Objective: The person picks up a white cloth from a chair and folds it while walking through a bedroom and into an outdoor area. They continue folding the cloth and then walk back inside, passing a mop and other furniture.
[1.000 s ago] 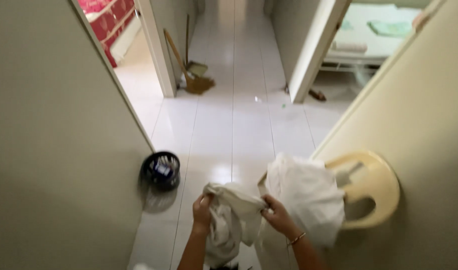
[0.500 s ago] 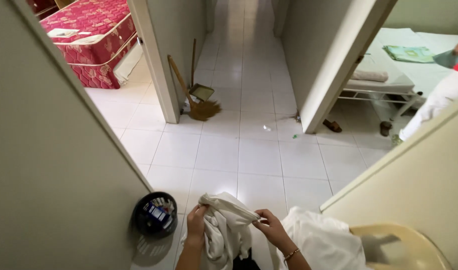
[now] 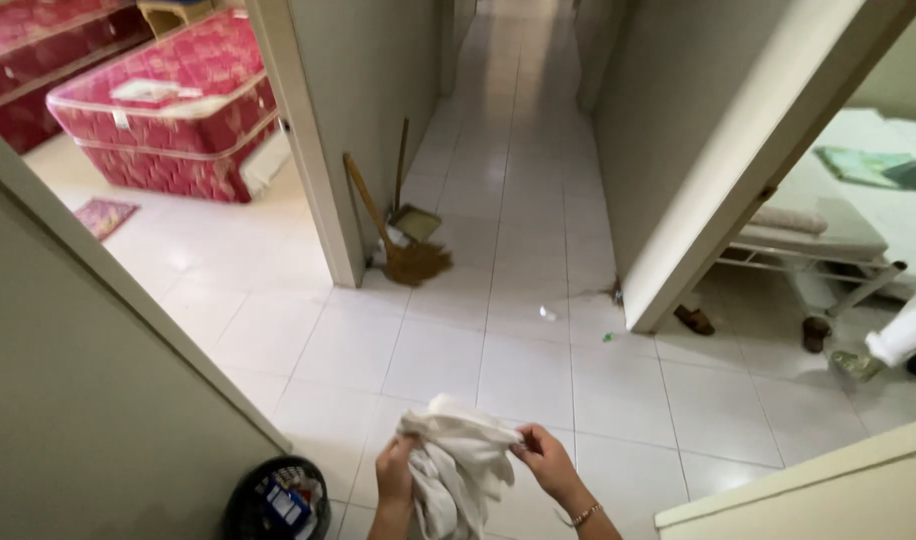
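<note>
A crumpled white cloth (image 3: 456,468) hangs between both my hands at the bottom middle of the head view. My left hand (image 3: 394,474) grips its left side. My right hand (image 3: 545,462) pinches its upper right edge, and a thin bracelet sits on that wrist. Under the cloth lies the white tiled floor (image 3: 518,370) of a corridor.
A black waste bin (image 3: 276,500) stands at the lower left by the wall. A broom and dustpan (image 3: 406,240) lean at a door frame. A red mattress (image 3: 168,105) lies in the left room. A bed frame (image 3: 818,245), sandals and another person's leg (image 3: 903,335) show on the right.
The view has moved forward and tipped up the corridor. The yellow chair and the second white cloth have left the picture. My hands still hold the cloth, now spread wider.
</note>
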